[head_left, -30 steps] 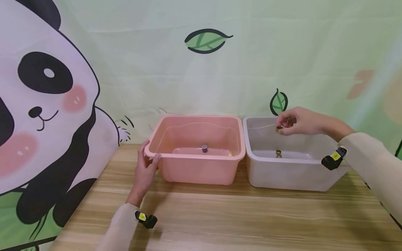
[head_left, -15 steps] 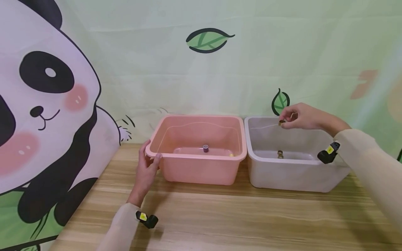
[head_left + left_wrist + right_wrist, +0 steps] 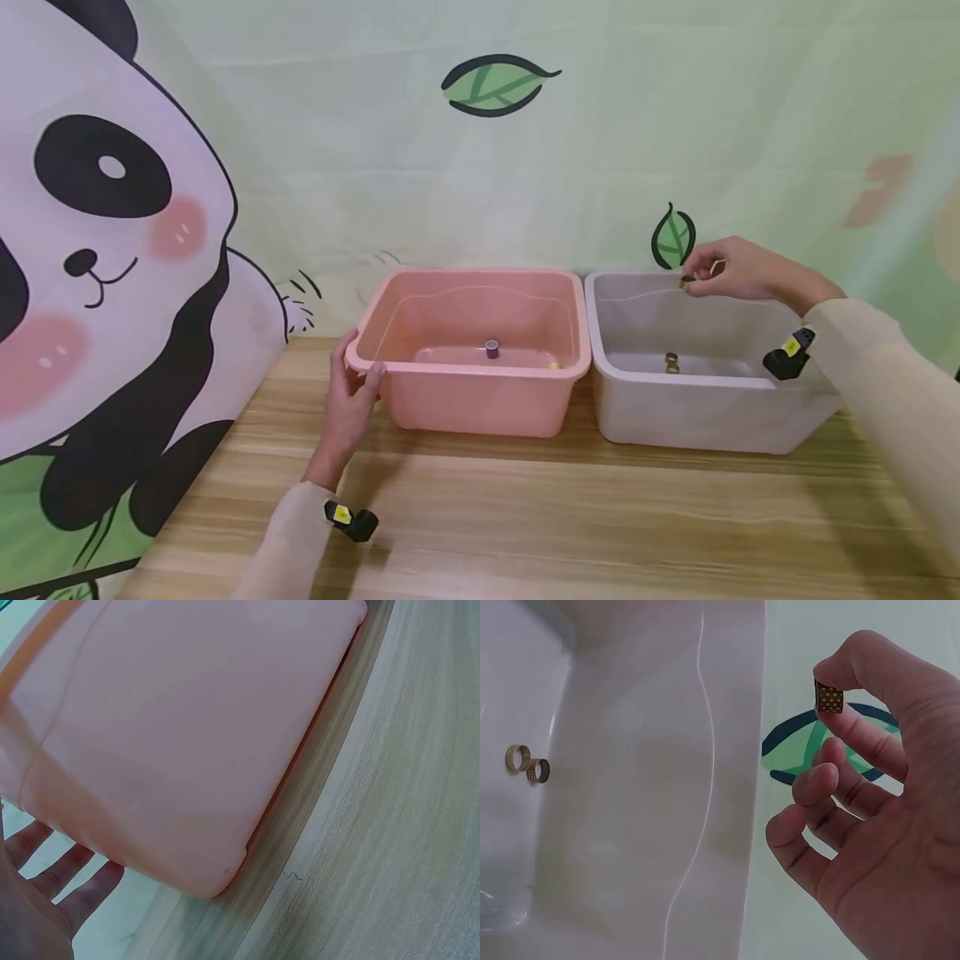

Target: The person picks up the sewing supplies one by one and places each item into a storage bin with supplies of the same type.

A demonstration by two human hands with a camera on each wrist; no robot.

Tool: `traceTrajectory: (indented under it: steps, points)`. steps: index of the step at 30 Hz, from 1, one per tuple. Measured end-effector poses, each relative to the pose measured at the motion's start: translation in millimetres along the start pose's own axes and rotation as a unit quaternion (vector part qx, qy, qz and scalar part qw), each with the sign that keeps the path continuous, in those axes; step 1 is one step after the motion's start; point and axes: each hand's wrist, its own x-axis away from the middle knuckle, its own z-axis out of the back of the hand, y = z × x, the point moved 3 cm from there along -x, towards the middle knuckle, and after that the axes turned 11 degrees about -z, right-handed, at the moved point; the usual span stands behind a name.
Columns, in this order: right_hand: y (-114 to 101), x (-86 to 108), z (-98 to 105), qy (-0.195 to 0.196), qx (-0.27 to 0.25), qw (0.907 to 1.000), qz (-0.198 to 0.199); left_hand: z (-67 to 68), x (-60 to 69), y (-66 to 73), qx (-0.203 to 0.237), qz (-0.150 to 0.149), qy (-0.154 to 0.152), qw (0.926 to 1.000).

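My right hand (image 3: 738,271) pinches a gold-coloured ring (image 3: 829,697), dotted on its outside, between thumb and index finger. It is above the back part of the grey bin (image 3: 675,412), the other fingers loosely bent. Down on that bin's floor lie two similar rings, a lighter ring (image 3: 517,758) and a darker ring (image 3: 538,771), side by side. My left hand (image 3: 348,417) holds the front left corner of the pink bin (image 3: 472,404), thumb at the rim and fingers against the side wall.
Inside the pink bin are a small dark purple cylindrical piece (image 3: 492,349) and a yellow piece (image 3: 554,365), partly hidden by the front rim. Both bins stand side by side on the wooden table (image 3: 525,517), before a printed cloth backdrop (image 3: 337,167).
My right hand has risen and shifted slightly right, toward the back of the grey bin, with the ring still pinched. The left hand stays on the pink bin.
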Motion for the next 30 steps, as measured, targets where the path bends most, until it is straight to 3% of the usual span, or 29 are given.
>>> traceTrajectory:
  steps: [30]
  points:
    - [21,-7.0,-5,0.01,-0.006,0.9998,-0.018,0.5,0.8,0.4,0.0,0.007,-0.001,1.0]
